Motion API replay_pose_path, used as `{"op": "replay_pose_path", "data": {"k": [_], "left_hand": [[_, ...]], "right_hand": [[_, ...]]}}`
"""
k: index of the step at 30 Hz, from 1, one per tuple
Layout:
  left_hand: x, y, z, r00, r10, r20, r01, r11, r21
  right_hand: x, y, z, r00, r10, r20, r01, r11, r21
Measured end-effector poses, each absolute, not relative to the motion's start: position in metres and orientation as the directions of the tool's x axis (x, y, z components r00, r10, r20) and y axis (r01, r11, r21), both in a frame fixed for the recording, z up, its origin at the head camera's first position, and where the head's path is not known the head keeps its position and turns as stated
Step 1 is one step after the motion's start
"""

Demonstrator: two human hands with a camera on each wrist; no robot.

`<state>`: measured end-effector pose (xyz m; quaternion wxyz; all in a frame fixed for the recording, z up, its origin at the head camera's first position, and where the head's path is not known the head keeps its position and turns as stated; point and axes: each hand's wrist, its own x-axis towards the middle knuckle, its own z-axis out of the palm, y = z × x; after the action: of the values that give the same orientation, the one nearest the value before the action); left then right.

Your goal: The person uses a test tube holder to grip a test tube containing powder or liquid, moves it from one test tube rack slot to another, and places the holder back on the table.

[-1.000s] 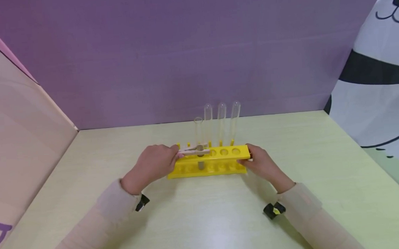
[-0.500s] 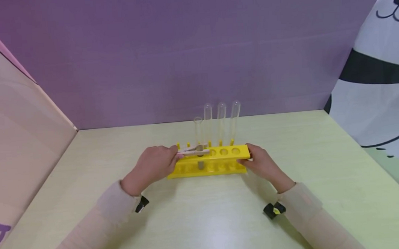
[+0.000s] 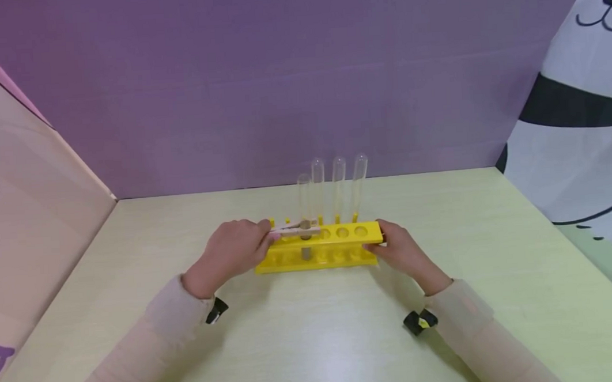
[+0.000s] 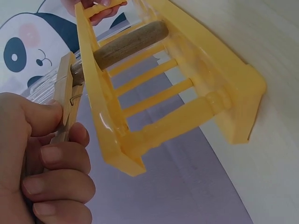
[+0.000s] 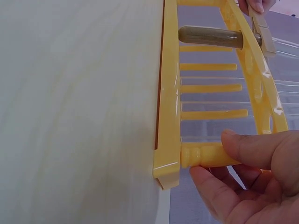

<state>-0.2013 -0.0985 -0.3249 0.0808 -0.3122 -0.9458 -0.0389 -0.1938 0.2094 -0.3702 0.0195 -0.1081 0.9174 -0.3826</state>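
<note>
My left hand (image 3: 234,249) grips the handles of a wooden test tube clamp (image 3: 297,230). The clamp's tip is closed around a glass test tube (image 3: 304,198), just above the top plate of a yellow test tube rack (image 3: 334,241). Grey-brown contents (image 5: 210,37) fill the tube's lower part; its rounded end reaches down to the rack's base in both wrist views. At the rack's right end, my right hand (image 3: 399,248) holds the end post (image 5: 210,155) between thumb and fingers. The right hand's fingertips behind the post are partly hidden in the head view.
Three clear test tubes (image 3: 339,183) stand upside down on the rack's rear pegs (image 3: 337,219), close behind the held tube. The rack stands on a pale wooden table (image 3: 313,329). A purple backdrop (image 3: 300,87) rises at the table's far edge, with printed panels on both sides.
The held tube's upper end has shifted slightly up and away, and its mouth looks narrower. Both hands keep their grips, and the rack stays in place.
</note>
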Motion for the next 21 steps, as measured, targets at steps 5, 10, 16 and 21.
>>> {"op": "replay_pose_path", "data": {"k": [5, 10, 16, 21], "left_hand": [[-0.201, -0.098, -0.322, -0.785, 0.588, 0.196, 0.604, 0.797, 0.029], [-0.200, -0.098, -0.319, -0.787, 0.580, 0.208, 0.599, 0.800, 0.037], [-0.200, -0.098, -0.316, -0.792, 0.574, 0.208, 0.596, 0.801, 0.059], [-0.199, -0.099, -0.311, -0.801, 0.563, 0.204, 0.587, 0.805, 0.086]], "right_hand": [[-0.194, 0.209, -0.371, -0.977, -0.208, 0.047, -0.179, 0.684, -0.707], [-0.193, 0.209, -0.371, -0.976, -0.213, 0.050, -0.186, 0.685, -0.704], [-0.193, 0.209, -0.369, -0.976, -0.214, 0.046, -0.184, 0.689, -0.701], [-0.192, 0.209, -0.367, -0.976, -0.215, 0.040, -0.181, 0.694, -0.697]]}}
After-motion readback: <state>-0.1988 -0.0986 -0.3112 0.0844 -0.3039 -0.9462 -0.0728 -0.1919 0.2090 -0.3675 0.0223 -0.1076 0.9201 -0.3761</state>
